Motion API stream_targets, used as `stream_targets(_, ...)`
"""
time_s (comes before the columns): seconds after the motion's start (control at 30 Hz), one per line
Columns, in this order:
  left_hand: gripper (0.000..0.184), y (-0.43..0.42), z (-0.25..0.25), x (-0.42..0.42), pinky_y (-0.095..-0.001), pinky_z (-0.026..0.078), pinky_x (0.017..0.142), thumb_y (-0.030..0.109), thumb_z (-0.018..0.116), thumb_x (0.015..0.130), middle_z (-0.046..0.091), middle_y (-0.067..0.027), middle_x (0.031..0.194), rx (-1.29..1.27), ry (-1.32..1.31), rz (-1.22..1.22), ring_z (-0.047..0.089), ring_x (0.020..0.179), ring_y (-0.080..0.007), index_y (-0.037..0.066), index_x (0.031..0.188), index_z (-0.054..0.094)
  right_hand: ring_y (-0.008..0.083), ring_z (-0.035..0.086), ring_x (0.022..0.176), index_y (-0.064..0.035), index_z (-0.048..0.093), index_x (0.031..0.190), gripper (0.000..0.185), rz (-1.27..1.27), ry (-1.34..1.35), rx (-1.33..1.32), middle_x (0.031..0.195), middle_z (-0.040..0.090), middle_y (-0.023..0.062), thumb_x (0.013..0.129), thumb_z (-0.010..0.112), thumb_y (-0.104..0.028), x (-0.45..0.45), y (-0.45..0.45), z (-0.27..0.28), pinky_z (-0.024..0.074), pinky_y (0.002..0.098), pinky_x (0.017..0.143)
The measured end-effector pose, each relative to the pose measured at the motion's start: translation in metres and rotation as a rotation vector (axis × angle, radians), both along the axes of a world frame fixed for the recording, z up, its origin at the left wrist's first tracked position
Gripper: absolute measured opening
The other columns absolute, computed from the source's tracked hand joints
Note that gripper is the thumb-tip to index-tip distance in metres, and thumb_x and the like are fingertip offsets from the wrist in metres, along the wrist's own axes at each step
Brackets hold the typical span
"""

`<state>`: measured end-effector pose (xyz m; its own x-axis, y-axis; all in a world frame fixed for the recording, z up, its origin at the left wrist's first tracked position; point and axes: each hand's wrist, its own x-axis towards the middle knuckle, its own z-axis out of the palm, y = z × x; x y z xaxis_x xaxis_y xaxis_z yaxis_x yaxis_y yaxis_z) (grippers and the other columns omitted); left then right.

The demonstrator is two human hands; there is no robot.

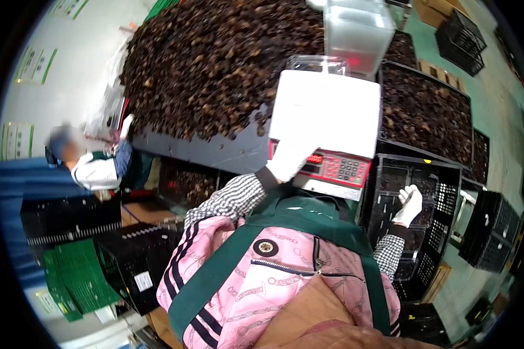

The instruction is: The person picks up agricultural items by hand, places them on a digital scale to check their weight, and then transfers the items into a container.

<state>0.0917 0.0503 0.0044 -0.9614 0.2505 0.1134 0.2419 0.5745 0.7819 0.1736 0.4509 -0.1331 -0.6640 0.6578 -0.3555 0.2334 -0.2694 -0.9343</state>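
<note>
My left hand [290, 160], in a white glove, lies at the front left of a red-framed digital scale [339, 167], its fingers stretched toward the white weighing plate [329, 110]. Glare blurs the fingertips against the plate. On my right, a black crate [442, 224] contains several clear plastic trays [423, 180] with dark contents. Over these trays is my gloved right hand [409, 205], fingers loosely bent and thumb apart, with nothing visible in it. Behind the plate sits a clear tray [317, 64], beside a tall translucent stack of containers [358, 35].
A large heap of dark brown pieces [215, 70] covers much of the grey table [186, 148]. More pieces fill a crate [428, 113] at right. A co-worker [99, 166] stands at the table's left. Black crates [489, 230] and a green crate [78, 273] stand around.
</note>
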Motion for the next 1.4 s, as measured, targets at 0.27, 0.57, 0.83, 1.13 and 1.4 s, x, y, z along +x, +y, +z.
stream_targets(0.27, 0.015, -0.085, 0.009, 0.005, -0.0368, 0.052, 0.079, 0.009, 0.064, 0.092, 0.070, -0.0122, 0.094, -0.229, 0.259, 0.404, 0.065, 0.088, -0.0289, 0.005, 0.104, 0.072, 0.0165, 0.066, 0.077, 0.0001, 0.063, 0.116, 0.027, 0.121, 0.095, 0.166, 0.098, 0.070, 0.0113, 0.104, 0.049, -0.019, -0.037, -0.078, 0.079, 0.0539, 0.0269, 0.069)
stream_targets(0.57, 0.032, -0.176, -0.103, -0.064, -0.0377, 0.054, 0.082, 0.012, 0.061, 0.092, 0.067, -0.0129, 0.107, -0.391, 0.112, 0.307, 0.066, 0.097, -0.0318, 0.009, 0.123, 0.063, 0.0132, 0.065, 0.074, 0.0030, 0.065, 0.112, 0.023, 0.786, 0.163, -0.083, 0.090, 0.070, 0.0104, 0.103, 0.049, -0.011, -0.023, -0.288, 0.182, 0.0538, 0.0262, 0.071)
stream_targets(0.83, 0.020, -0.228, -0.058, 0.001, -0.0287, 0.055, 0.080, 0.009, 0.063, 0.095, 0.072, -0.0089, 0.103, 0.223, -0.306, 0.069, 0.070, 0.088, -0.0157, -0.001, 0.111, 0.069, 0.0223, 0.068, 0.095, -0.0065, 0.050, 0.136, 0.047, 0.942, -0.170, -0.944, 0.118, 0.064, 0.0106, 0.106, 0.045, -0.043, -0.037, -0.411, 0.082, 0.0564, 0.0326, 0.077)
stream_targets(1.13, 0.023, -0.213, -0.101, -0.052, -0.0376, 0.053, 0.076, 0.016, 0.062, 0.090, 0.062, -0.0111, 0.095, -0.236, 0.261, -0.179, 0.064, 0.088, -0.0297, 0.009, 0.112, 0.064, 0.0267, 0.066, 0.091, 0.0008, 0.061, 0.121, 0.054, 0.560, -0.095, -1.142, 0.109, 0.069, 0.0140, 0.106, 0.038, -0.046, -0.035, -0.467, 0.067, 0.0524, 0.0365, 0.074)
stream_targets(1.4, 0.020, -0.242, -0.065, -0.041, -0.0354, 0.054, 0.082, 0.017, 0.058, 0.094, 0.067, -0.0126, 0.101, 0.045, -0.071, -0.069, 0.068, 0.091, -0.0261, 0.004, 0.107, 0.067, 0.0334, 0.065, 0.101, 0.0012, 0.058, 0.128, 0.068, 0.493, -0.047, -1.204, 0.120, 0.066, 0.0175, 0.105, 0.030, -0.057, -0.039, -0.468, 0.073, 0.0519, 0.0453, 0.085)
